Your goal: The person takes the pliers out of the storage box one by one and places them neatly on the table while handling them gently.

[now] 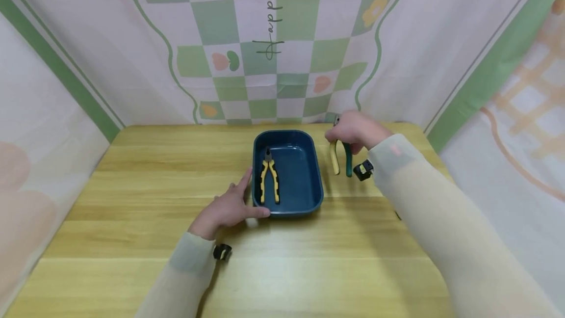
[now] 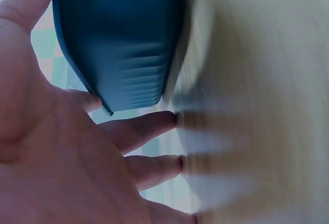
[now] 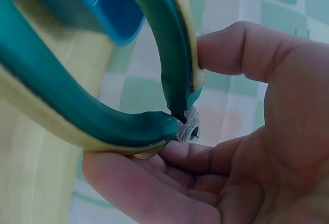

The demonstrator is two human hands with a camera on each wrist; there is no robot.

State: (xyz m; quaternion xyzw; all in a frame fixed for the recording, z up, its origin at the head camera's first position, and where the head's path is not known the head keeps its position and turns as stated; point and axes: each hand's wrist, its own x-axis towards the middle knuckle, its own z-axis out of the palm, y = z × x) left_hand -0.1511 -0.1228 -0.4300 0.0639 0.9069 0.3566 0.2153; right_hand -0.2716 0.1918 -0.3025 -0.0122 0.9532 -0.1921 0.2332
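A dark blue tray [image 1: 297,175] stands on the table, and pliers with yellow and black handles [image 1: 276,183] lie in its left part, jaws toward the back. My left hand [image 1: 230,205] touches the tray's front left corner, thumb and index finger spread along its walls; the left wrist view shows the other fingers extended by the tray [image 2: 133,39]. To the right of the tray, my right hand [image 1: 355,129] pinches green and yellow pliers [image 3: 172,54] near the pivot, handles hanging down and spread apart. Most of their jaws are hidden by the hand.
The wooden table [image 1: 154,171] reaches back to a checked green and white cloth [image 1: 260,82]. Pale cloths hang at both sides. A small black device [image 1: 222,252] is at the left wrist, another [image 1: 364,170] at the right. A small dark thing [image 1: 398,215] shows beside the right sleeve.
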